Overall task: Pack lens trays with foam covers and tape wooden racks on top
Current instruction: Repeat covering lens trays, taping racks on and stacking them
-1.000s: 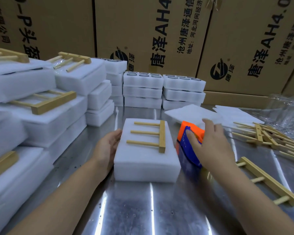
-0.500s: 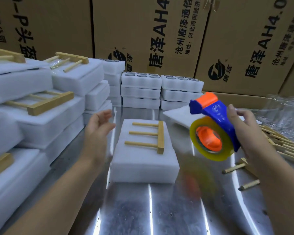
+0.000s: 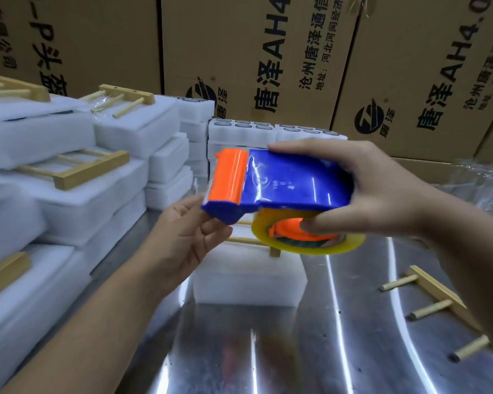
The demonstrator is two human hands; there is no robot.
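- Blue-and-orange plastic tape dispenser point(image 3: 291, 183) lifted above white foam-covered lens tray point(image 3: 248, 277); right hand point(image 3: 382, 194) grasping body.
- Left hand point(image 3: 182, 240) brought up, pinching its front end.
- Pale wooden rack point(image 3: 275, 253) on tray untaped; taping likely next.

Tape dispenser point(image 3: 296, 186), centre of view: body saturated blue, glossy.
Roller point(image 3: 229, 174) at its 9 o'clock end: orange.
Tape roll point(image 3: 310, 245) at the dispenser's 5 o'clock: translucent amber-yellow. Hub point(image 3: 289, 225): orange.
Foam pack point(image 3: 248, 280), 6 o'clock of dispenser: plain white.
Wooden rack point(image 3: 439, 302), 4 o'clock: pale yellow-tan.
Foam stacks point(image 3: 69, 206), 9 o'clock: white.
Table point(image 3: 296, 351): silver-grey, streaked with white glare.
Cartons point(image 3: 111, 38), 12 o'clock: brown, black print.
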